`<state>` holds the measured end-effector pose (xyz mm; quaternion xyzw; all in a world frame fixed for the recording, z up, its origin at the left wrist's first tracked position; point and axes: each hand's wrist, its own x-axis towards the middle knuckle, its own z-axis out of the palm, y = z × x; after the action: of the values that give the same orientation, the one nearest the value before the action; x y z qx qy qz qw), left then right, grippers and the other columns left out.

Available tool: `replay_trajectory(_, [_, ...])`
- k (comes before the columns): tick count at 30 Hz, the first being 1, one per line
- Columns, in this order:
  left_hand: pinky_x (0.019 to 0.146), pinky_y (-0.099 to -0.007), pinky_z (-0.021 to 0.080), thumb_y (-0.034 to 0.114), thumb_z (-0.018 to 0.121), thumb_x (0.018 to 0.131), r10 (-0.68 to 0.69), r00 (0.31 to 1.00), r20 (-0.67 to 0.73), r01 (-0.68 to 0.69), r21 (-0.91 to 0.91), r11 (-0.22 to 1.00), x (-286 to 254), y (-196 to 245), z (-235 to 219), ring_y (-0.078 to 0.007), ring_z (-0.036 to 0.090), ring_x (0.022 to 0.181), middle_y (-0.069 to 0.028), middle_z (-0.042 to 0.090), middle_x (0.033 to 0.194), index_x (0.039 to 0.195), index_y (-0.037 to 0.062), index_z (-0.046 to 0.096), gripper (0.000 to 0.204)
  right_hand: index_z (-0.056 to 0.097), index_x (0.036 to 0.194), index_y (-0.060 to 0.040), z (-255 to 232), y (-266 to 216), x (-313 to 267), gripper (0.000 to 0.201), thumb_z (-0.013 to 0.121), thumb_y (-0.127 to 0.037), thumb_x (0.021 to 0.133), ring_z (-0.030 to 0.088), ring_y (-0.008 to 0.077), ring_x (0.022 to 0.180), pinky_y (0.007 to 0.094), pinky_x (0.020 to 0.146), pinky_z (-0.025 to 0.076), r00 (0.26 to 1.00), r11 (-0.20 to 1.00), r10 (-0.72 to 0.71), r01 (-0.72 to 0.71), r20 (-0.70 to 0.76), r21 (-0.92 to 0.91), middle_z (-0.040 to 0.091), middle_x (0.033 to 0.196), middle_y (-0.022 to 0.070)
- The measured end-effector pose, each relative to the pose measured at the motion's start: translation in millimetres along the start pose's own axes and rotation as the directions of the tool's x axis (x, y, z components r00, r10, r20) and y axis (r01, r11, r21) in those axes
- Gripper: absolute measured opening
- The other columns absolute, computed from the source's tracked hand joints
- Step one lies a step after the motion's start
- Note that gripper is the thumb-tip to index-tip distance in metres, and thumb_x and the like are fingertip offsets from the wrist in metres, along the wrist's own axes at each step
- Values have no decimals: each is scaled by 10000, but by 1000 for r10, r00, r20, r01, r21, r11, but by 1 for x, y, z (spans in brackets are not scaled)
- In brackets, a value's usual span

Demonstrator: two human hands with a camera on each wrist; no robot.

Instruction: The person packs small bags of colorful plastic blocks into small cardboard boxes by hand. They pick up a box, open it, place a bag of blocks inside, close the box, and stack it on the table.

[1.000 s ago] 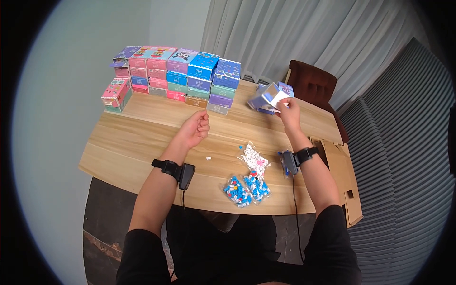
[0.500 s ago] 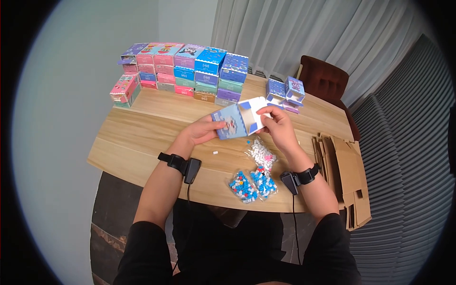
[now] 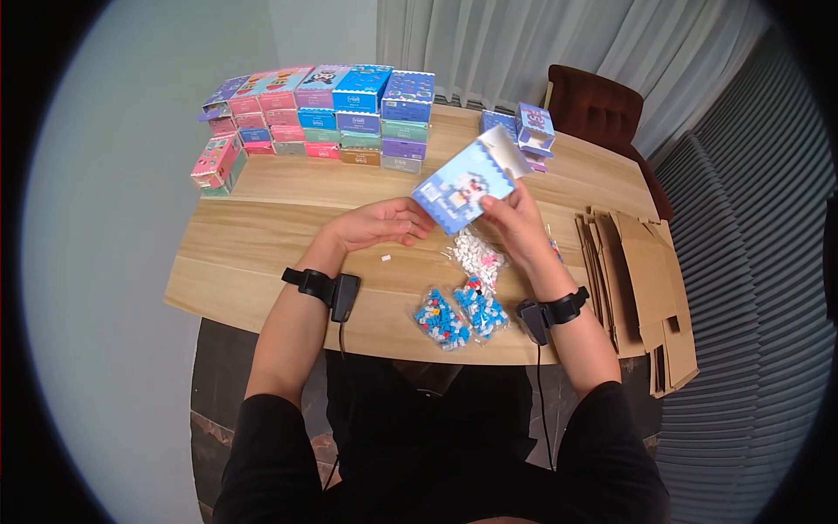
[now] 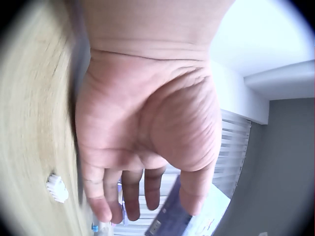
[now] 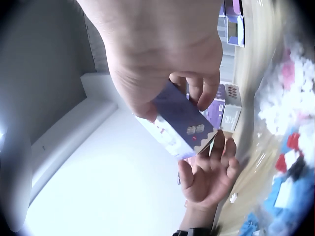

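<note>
My right hand grips a light blue box with a picture on its face, thumb in front and fingers behind. The box is tilted over the table, its white flap raised at the upper right. Just left of its lower corner is my left hand, palm up with fingers loosely extended, holding nothing. In the right wrist view, the left fingertips come right up to the box's scalloped edge. A small white toy brick lies beside the left hand. Below the box are a clear bag of white bricks and two bags of mostly blue bricks.
Stacked colourful boxes line the table's back left, with a smaller stack in front. At the back right stand more boxes. Flattened brown cardboard sits along the right edge, near a brown chair.
The right hand brought the box from the back right to the middle. The left hand held it half a second ago, then let go. The right hand now holds it alone, raised and turned.
</note>
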<state>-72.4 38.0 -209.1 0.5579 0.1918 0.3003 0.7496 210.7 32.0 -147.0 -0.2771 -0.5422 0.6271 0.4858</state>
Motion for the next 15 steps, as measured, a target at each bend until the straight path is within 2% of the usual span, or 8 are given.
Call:
replay_trajectory(3, [893,-275,464,288,630,948,-50,998,29,46,116,992,3,0,-5,-141,564,1114,-79,584,1255,1364,53,462,507,425,1340,-39,-30,9,-14,548,684,-225,893,574,221,1165,422,984,468,999,979,-9,1,39,202,585,1259,100])
replay_trajectory(6, [866,-266,464,283,646,934,-112,994,12,107,207,972,-1,3,7,-123,563,1076,-58,590,1226,1356,48,476,512,436,1343,-43,-42,20,-19,564,683,-280,895,559,233,1187,474,1001,449,995,923,-64,31,72,384,569,1298,96])
replay_trajectory(8, [862,-258,461,272,660,926,-156,988,-15,154,287,946,-5,14,19,-118,557,1079,-54,583,1238,1358,52,480,518,420,1374,-46,-41,21,-22,577,658,-296,912,522,271,1242,480,1053,406,994,882,-81,39,70,470,538,1350,110])
replay_trajectory(11, [889,-282,468,276,723,872,-279,959,-53,236,698,677,-4,36,65,-174,527,1169,-98,518,1342,1375,62,467,604,392,1411,-41,-43,26,-22,582,608,-309,943,480,304,1294,492,1117,333,993,810,-45,-27,109,586,506,1392,129])
replay_trajectory(15, [1001,-346,416,262,797,779,-165,986,2,59,929,365,-14,28,121,-280,416,1311,-164,406,1439,1377,68,459,714,398,1403,-34,-47,39,-20,552,579,-310,960,483,304,1291,499,1109,342,987,785,21,-116,161,608,510,1386,138])
